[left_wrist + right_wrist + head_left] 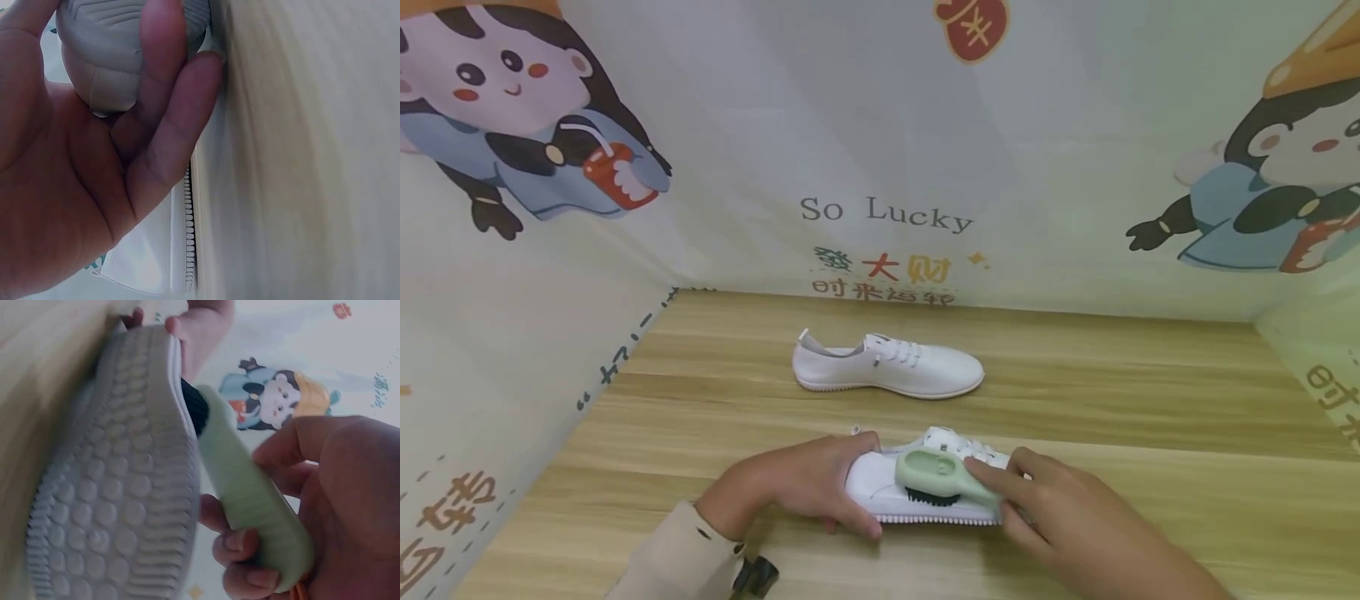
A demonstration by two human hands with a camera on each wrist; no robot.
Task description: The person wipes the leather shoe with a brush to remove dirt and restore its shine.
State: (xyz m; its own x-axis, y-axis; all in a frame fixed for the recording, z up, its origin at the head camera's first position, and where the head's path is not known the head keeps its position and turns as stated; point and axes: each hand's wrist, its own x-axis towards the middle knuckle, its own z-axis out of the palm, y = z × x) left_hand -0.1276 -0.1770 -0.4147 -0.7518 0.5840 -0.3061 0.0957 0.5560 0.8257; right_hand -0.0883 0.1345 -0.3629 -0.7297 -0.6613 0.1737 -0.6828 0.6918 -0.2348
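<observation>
A white lace-up shoe [872, 485] is tipped on the table in the head view, its studded sole edge turned toward me. My left hand [822, 482] grips its heel, with the thumb and fingers around the back. In the left wrist view, fingers [165, 94] curl under the heel. My right hand [1060, 508] holds a pale green shoe brush [934, 473] by its handle. Its dark bristles [195, 407] touch the shoe's side. The right wrist view shows the round-studded sole [112, 494] and the fingers wrapped about the brush handle.
A second white shoe [925, 375] stands upright behind the held one, toe to the right. The wooden table [1112, 375] meets printed cloth walls [737, 167] at the back and both sides. A small black object [756, 575] is at the left wrist.
</observation>
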